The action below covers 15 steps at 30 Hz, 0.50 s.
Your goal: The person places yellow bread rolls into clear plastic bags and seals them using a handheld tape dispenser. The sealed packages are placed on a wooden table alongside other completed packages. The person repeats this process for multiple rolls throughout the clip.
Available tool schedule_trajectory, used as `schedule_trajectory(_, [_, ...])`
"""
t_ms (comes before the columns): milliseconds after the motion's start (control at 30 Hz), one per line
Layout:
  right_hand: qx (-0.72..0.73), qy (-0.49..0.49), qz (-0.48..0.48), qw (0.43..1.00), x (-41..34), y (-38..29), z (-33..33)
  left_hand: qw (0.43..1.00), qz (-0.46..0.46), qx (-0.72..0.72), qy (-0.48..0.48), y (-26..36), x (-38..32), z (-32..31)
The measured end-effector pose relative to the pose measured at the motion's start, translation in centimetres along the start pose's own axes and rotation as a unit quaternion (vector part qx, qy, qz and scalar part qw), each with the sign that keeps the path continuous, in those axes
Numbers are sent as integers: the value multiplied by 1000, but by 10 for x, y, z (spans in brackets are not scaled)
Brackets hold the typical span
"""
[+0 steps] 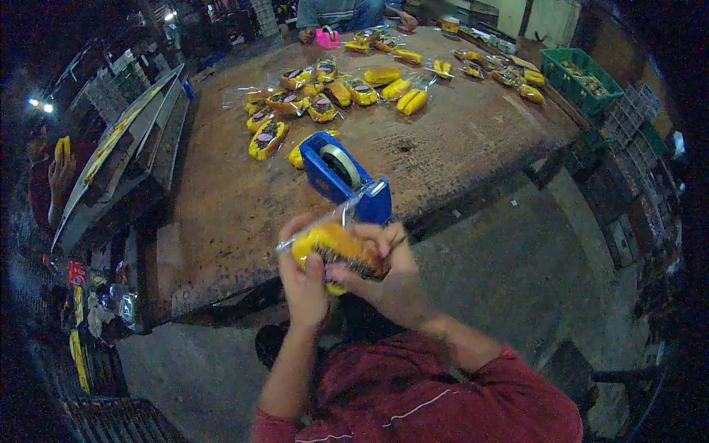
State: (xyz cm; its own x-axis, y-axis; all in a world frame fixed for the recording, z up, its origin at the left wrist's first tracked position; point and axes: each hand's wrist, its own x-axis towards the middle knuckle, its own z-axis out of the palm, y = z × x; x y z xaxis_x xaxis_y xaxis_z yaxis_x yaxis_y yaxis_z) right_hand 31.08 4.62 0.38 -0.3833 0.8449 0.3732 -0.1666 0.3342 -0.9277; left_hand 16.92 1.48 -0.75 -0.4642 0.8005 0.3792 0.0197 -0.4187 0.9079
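Note:
Between my two hands is a yellow filled bread roll [338, 246] in a clear plastic wrapper, blurred by motion. My left hand [302, 282] grips its left end, thumb on the near side. My right hand [382, 271] holds the right end, its fingers curled over the roll. The wrapper's loose clear edge [349, 210] stretches up toward the cutter of a blue tape dispenser [332, 171], just beyond my hands near the table edge. Whether the wrapper touches the cutter I cannot tell. A wrapped roll [296, 158] lies partly hidden behind the dispenser.
Several wrapped rolls [321, 105] lie piled on the worn wooden table [454, 144]. Across it sits a person [346, 14] by a pink tape dispenser [327, 37]. A green crate [581, 77] stands at the right. On the left, another person's hand [62, 171] holds a roll behind propped boards [138, 138].

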Motion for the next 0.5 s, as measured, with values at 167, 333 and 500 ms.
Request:
schedule_trajectory(167, [-60,49,-10,997,92,-14,-109,998,-14,-63,-21,-19,56,3])
schedule_trajectory(333, [-213,373,-49,902,218,31,-262,979,12,194,61,-61,82,-45])
schedule_trajectory(500, [-304,373,139,865,188,158,-283,975,-4,186,125,-82,87,-63])
